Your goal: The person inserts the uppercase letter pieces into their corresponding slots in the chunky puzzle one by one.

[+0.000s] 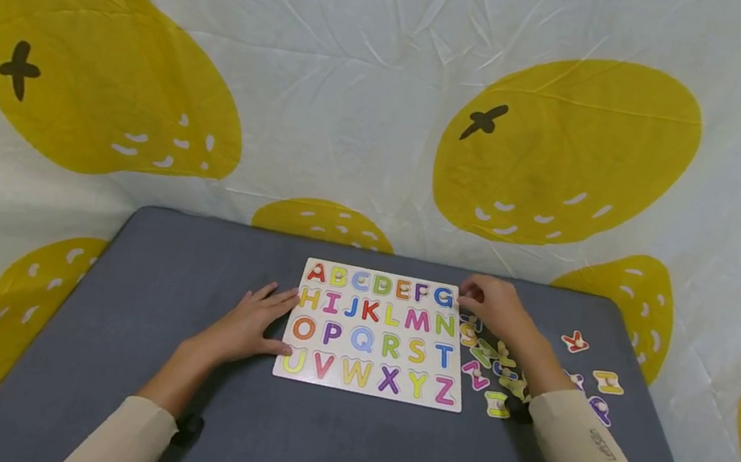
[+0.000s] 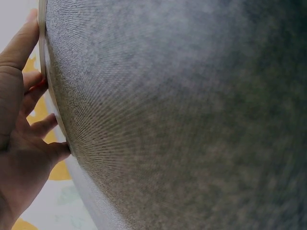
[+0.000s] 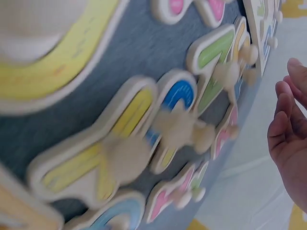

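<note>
A white alphabet puzzle board [image 1: 337, 369] lies on the table, with letters A to Z in rows. Small knobs show on the top-row letters, among them the blue G [image 1: 443, 297]. My left hand [image 1: 248, 325] spreads its fingers along the board's left edge, thumb near the U; the left wrist view has its fingertips against the board's thin side. Beside the top right corner, close to the G, is my right hand [image 1: 494, 305]. In the right wrist view its fingers are loosely bent, thumb near the index finger, and no piece shows in them.
Several knobbed letter pieces lie heaped right of the board, including a pink one [image 1: 475, 374] and a yellow one [image 1: 497, 404]. Farther right are a red K [image 1: 575, 341], a yellow H [image 1: 607, 382] and a purple piece [image 1: 600, 410]. A patterned curtain [image 1: 363, 99] hangs behind the grey table [image 1: 333, 454].
</note>
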`<state>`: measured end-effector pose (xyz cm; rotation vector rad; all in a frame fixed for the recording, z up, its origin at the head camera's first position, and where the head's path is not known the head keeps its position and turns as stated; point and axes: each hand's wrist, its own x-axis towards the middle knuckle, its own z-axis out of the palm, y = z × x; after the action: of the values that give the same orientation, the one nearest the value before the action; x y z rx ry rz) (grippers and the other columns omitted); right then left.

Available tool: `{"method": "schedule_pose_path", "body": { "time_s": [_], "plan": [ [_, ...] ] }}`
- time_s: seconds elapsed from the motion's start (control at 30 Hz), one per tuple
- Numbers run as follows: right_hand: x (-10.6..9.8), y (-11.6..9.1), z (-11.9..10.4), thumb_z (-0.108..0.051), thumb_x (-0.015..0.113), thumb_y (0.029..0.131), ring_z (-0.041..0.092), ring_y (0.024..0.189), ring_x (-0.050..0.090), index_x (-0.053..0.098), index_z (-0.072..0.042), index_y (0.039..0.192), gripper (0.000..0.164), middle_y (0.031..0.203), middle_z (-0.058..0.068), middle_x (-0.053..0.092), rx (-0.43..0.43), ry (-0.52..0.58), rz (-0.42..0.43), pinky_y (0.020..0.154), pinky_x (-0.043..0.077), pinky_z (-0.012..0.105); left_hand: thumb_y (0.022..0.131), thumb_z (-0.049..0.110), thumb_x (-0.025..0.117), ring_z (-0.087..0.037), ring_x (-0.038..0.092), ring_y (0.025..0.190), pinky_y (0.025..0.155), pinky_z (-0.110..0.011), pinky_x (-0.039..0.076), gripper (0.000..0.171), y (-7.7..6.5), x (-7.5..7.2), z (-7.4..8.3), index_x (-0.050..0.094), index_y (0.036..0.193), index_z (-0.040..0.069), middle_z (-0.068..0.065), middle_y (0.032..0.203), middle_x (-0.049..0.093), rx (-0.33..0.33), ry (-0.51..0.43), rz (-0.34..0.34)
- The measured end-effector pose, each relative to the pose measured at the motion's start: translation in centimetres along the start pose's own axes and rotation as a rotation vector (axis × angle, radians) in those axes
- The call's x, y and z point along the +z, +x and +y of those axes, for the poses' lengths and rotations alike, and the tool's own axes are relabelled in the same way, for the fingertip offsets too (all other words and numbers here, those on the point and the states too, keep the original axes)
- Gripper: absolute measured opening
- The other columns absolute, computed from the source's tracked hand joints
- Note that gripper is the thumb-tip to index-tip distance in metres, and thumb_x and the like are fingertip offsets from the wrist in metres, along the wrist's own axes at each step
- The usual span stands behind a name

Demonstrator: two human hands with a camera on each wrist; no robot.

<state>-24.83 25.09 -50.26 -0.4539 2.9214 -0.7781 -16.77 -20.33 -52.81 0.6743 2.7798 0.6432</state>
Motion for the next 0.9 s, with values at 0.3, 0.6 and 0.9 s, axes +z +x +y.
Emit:
{"method": "schedule_pose_path", "body": {
  "time_s": [0.3,0.6,0.9],
  "plan": [
    [-1.3,-2.2,1.8,-0.017,0.073,0.098,0.022,0.085,0.062,0.073,-0.004,0.112,0.019,0.097,0.007,0.070,-0.036,-0.040,0.041,0.078,0.053,0.042,0.085,0.047,0.083,-0.047,0.020,0.156,0.118,-0.075,0.017,0.095,0.1,0.1,-0.4,0.038,0.160,0.009,-0.009,0.167,0.036,0.010,0.000,0.002],
    [-3.2,-4.9,3.8,-0.016,0.072,0.098,0.026,0.088,0.065,0.073,-0.003,0.114,0.020,0.099,0.009,0.071,0.004,-0.043,0.111,0.080,0.053,0.046,0.084,0.048,0.083,-0.048,0.022,0.155,0.118,-0.075,0.019,0.094,0.1,-0.3,-0.5,0.041,0.159,0.010,-0.010,0.166,0.038,0.017,0.000,0.001],
    [-4.7,-7.3,6.0,-0.016,0.071,0.099,0.028,0.088,0.065,0.073,-0.002,0.113,0.020,0.101,0.013,0.071,0.042,-0.063,0.137,0.077,0.053,0.046,0.085,0.049,0.082,-0.046,0.025,0.155,0.119,-0.072,0.022,0.088,0.4,-0.6,-0.3,0.045,0.158,0.014,-0.009,0.166,0.038,0.011,0.017,-0.011]
  ]
}}
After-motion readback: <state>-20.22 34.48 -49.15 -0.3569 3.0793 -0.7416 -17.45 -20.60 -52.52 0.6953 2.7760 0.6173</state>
